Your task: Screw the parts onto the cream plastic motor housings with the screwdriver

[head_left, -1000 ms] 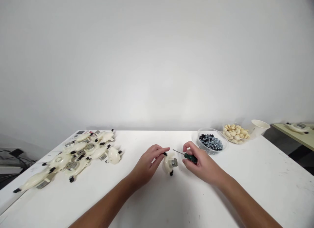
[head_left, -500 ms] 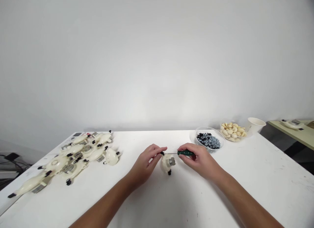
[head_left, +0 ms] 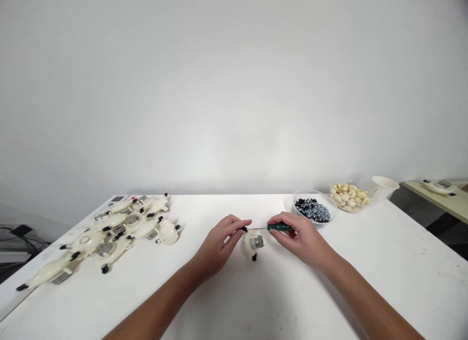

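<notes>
Two hands at mid-table: your left hand (head_left: 223,242) pinches the cream housing (head_left: 250,245) on the white table (head_left: 256,301), fingers closed on its top. Your right hand (head_left: 300,237) grips the green screwdriver (head_left: 280,227), shaft level, tip at the housing's top black tab.

Parts pile (head_left: 109,232) on table (head_left: 256,301) far left; housing (head_left: 250,243) centre, screwdriver (head_left: 280,227) right of it; screw bowl (head_left: 312,210), piece bowl (head_left: 351,197), cup (head_left: 383,188) behind right.
</notes>
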A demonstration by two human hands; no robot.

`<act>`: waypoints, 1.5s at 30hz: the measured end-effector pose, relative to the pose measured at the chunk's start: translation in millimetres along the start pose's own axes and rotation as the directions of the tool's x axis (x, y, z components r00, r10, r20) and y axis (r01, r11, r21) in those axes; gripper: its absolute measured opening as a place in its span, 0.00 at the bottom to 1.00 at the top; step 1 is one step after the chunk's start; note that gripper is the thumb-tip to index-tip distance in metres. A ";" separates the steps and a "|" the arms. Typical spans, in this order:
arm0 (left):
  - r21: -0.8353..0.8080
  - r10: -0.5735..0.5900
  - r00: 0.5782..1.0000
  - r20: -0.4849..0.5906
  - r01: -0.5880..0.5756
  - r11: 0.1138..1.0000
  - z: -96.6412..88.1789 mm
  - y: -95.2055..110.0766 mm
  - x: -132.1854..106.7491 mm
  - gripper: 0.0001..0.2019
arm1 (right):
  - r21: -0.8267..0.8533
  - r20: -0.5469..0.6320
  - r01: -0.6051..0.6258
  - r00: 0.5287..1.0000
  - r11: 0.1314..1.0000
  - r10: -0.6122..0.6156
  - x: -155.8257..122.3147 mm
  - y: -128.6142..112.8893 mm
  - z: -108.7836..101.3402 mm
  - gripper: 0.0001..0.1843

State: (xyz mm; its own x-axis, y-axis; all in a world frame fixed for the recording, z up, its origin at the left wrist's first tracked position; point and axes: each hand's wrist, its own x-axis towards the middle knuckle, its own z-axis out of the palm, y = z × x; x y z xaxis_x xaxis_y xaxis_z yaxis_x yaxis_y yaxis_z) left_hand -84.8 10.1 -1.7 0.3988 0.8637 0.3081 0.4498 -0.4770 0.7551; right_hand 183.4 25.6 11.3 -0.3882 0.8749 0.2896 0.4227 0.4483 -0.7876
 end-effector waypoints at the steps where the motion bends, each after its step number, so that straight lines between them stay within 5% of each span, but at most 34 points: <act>1: -0.001 0.001 1.000 -0.002 -0.001 1.000 0.0 0.2 0.0 0.18 | 0.002 0.004 0.000 1.000 1.000 0.000 -0.1 -0.4 -0.1 0.08; 40: 0.034 0.057 0.998 0.001 -0.057 0.998 0.5 1.2 -2.7 0.19 | -0.036 0.085 -0.022 0.996 0.999 0.025 -0.8 -8.9 -4.8 0.17; 45: 0.022 0.050 0.999 0.006 -0.050 0.998 1.0 3.4 -2.9 0.18 | 0.020 0.085 -0.072 0.994 0.997 0.070 -1.8 -6.2 -2.2 0.06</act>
State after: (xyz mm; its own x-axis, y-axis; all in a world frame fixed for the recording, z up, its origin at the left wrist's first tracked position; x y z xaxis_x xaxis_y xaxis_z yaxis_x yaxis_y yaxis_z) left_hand -83.6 5.8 -0.6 0.4256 0.8378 0.3421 0.4470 -0.5233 0.7254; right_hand 183.3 21.6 16.8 -0.4258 0.8853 0.1867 0.4332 0.3807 -0.8170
